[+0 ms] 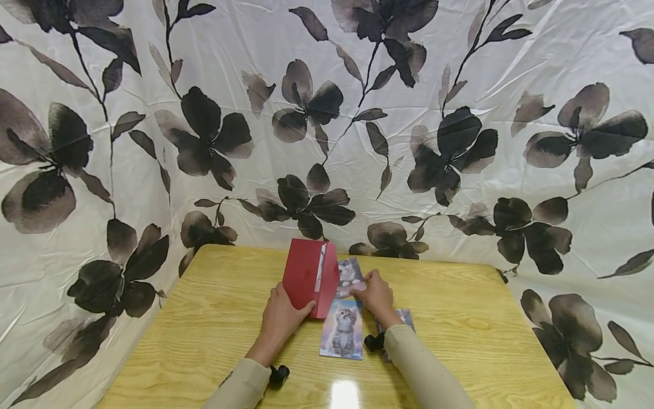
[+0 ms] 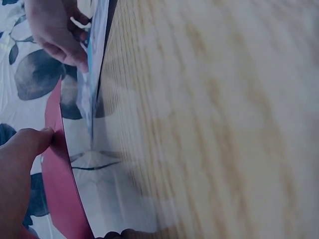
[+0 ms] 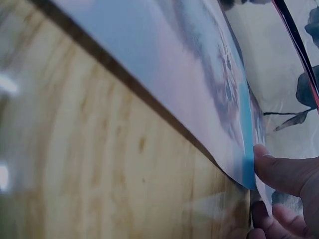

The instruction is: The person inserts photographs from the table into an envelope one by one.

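While our left hand point(image 1: 285, 313) pinches the apparently part-filled envelope point(image 1: 302, 272), our right hand point(image 1: 377, 296) pinches a card point(image 1: 349, 274); other cards point(image 1: 343, 335) remain outside.

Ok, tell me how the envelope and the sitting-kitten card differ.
The envelope is plain red outside; the card shows a gray kitten against pastel colors. The envelope looks larger than the card. The left hand grips the envelope, while the card lies on the table. Both look thin and flat.
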`<action>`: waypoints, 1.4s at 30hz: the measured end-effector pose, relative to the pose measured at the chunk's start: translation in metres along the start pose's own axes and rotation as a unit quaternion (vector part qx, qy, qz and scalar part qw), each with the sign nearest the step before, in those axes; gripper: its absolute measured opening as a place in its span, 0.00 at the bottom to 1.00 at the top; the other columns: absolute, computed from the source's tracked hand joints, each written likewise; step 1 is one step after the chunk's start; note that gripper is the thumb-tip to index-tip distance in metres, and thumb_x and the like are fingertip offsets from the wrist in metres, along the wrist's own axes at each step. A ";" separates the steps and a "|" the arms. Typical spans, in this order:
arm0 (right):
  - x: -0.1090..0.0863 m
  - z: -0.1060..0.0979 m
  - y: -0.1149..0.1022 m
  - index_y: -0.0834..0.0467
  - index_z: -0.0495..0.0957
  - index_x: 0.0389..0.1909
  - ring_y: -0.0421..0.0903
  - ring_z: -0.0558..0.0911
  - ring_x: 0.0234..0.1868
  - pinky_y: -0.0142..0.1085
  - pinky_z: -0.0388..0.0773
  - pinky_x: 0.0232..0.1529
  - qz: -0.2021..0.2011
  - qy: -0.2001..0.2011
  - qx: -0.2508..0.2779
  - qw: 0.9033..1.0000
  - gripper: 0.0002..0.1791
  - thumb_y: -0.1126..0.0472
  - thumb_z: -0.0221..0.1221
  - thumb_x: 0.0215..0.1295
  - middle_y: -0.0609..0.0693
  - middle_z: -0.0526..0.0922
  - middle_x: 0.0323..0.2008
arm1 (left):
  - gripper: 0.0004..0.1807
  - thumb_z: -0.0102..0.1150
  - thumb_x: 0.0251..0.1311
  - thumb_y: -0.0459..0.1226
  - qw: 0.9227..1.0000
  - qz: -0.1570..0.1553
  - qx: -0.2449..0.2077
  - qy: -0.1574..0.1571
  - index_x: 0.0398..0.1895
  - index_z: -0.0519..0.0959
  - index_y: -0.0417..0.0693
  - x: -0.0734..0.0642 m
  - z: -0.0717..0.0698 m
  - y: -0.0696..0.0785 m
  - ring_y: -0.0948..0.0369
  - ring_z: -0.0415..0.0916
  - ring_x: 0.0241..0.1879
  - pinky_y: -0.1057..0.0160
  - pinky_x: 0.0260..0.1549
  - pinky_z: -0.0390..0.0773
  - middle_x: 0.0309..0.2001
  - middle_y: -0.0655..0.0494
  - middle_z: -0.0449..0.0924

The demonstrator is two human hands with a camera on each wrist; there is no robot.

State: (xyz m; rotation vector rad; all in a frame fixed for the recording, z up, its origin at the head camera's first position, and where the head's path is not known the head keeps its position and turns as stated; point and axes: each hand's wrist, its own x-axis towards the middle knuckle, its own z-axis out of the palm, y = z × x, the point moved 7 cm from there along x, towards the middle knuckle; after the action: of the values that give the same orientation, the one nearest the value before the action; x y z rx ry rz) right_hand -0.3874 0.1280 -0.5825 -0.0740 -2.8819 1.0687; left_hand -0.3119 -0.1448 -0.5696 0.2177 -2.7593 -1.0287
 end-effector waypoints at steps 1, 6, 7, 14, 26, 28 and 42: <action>0.000 0.000 0.000 0.58 0.76 0.54 0.57 0.84 0.40 0.56 0.78 0.48 0.003 -0.004 0.001 1.000 0.32 0.45 0.79 0.60 0.55 0.87 0.41 | 0.56 0.82 0.53 0.55 1.000 0.000 0.000 0.000 0.72 0.62 0.31 0.000 0.000 0.000 0.43 0.79 0.51 0.42 0.52 0.84 0.56 0.36 0.74; 0.002 -0.001 0.003 0.59 0.80 0.63 0.55 0.86 0.42 0.54 0.82 0.45 0.016 -0.018 0.005 1.000 0.30 0.49 0.74 0.66 0.58 0.88 0.48 | 0.55 0.82 0.53 0.55 1.000 0.000 0.000 0.001 0.71 0.62 0.31 -0.001 0.001 0.000 0.43 0.79 0.52 0.41 0.52 0.84 0.56 0.36 0.75; 0.002 -0.002 0.003 0.60 0.81 0.61 0.55 0.86 0.41 0.53 0.82 0.42 0.016 -0.017 0.010 1.000 0.27 0.51 0.74 0.67 0.57 0.88 0.47 | 0.55 0.82 0.53 0.55 1.000 0.000 0.001 0.001 0.71 0.62 0.31 -0.001 0.001 0.000 0.43 0.79 0.52 0.41 0.52 0.84 0.56 0.36 0.75; 0.001 -0.013 0.006 0.56 0.87 0.48 0.46 0.82 0.30 0.42 0.78 0.30 0.022 -0.006 0.055 0.998 0.11 0.55 0.69 0.72 0.50 0.87 0.37 | 0.55 0.82 0.54 0.55 1.000 -0.002 -0.001 0.002 0.71 0.62 0.31 0.000 0.000 0.000 0.43 0.79 0.52 0.42 0.53 0.84 0.56 0.36 0.74; -0.003 -0.039 0.012 0.64 0.86 0.44 0.48 0.84 0.29 0.39 0.78 0.29 0.019 0.012 0.168 0.986 0.09 0.61 0.68 0.73 0.55 0.88 0.33 | 0.55 0.82 0.53 0.55 1.000 -0.008 -0.009 0.004 0.72 0.62 0.31 0.001 -0.001 0.002 0.42 0.79 0.53 0.41 0.54 0.83 0.57 0.35 0.74; -0.004 -0.043 0.013 0.64 0.86 0.43 0.47 0.83 0.29 0.37 0.76 0.29 0.020 0.019 0.187 0.982 0.09 0.61 0.69 0.72 0.55 0.88 0.32 | 0.55 0.82 0.53 0.55 1.000 -0.005 -0.006 0.006 0.71 0.62 0.30 0.002 -0.001 0.002 0.42 0.79 0.52 0.41 0.53 0.83 0.56 0.35 0.74; -0.010 -0.047 0.008 0.67 0.86 0.44 0.59 0.85 0.33 0.30 0.71 0.26 0.012 0.043 0.293 0.955 0.09 0.64 0.70 0.71 0.53 0.89 0.27 | 0.55 0.81 0.54 0.57 1.000 -0.006 0.003 0.001 0.71 0.62 0.30 0.003 0.000 0.001 0.43 0.79 0.50 0.42 0.52 0.84 0.56 0.35 0.74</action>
State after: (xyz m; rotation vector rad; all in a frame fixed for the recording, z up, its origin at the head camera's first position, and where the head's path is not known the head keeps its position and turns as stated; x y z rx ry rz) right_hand -0.3733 0.1643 -0.5528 -0.1196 -2.3726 1.8166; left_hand -0.3145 -0.1444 -0.5690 0.2367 -2.7631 -1.0236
